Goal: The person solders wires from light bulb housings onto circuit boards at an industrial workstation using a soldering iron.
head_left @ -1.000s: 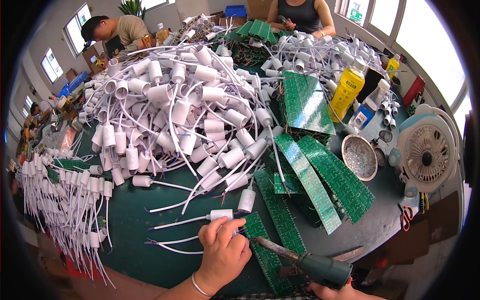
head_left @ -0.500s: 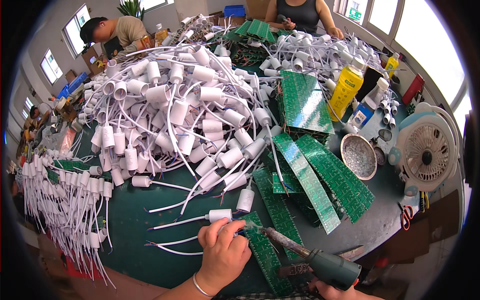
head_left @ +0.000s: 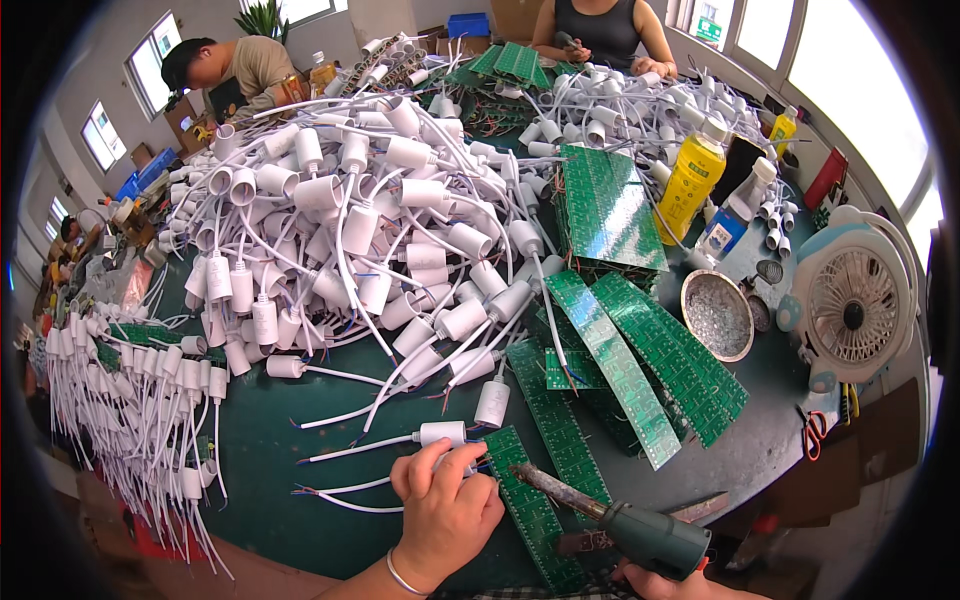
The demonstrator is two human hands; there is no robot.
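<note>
My left hand (head_left: 447, 515), a band on its wrist, is closed with fingertips at the upper end of a narrow green circuit board strip (head_left: 530, 515). Under the fingers a white lamp holder shows only in part; the hand hides most of it. Cables (head_left: 350, 487) run out from beneath the hand to the left. Another white lamp holder (head_left: 440, 433) lies just beyond the fingers. At the lower right my right hand (head_left: 655, 582) grips the dark green handle of a soldering iron (head_left: 655, 535). The iron's tip is over the strip, close to my left fingertips.
A big heap of white lamp holders (head_left: 360, 230) with cables fills the table's middle. Further circuit boards (head_left: 610, 210) are stacked to the right, near a metal bowl (head_left: 717, 315), yellow bottle (head_left: 690, 180), fan (head_left: 853, 310) and red-handled scissors (head_left: 815, 430). Other people work beyond.
The soldering iron has shifted slightly left and down, and the smoke at its tip is gone. My left hand has hardly moved.
</note>
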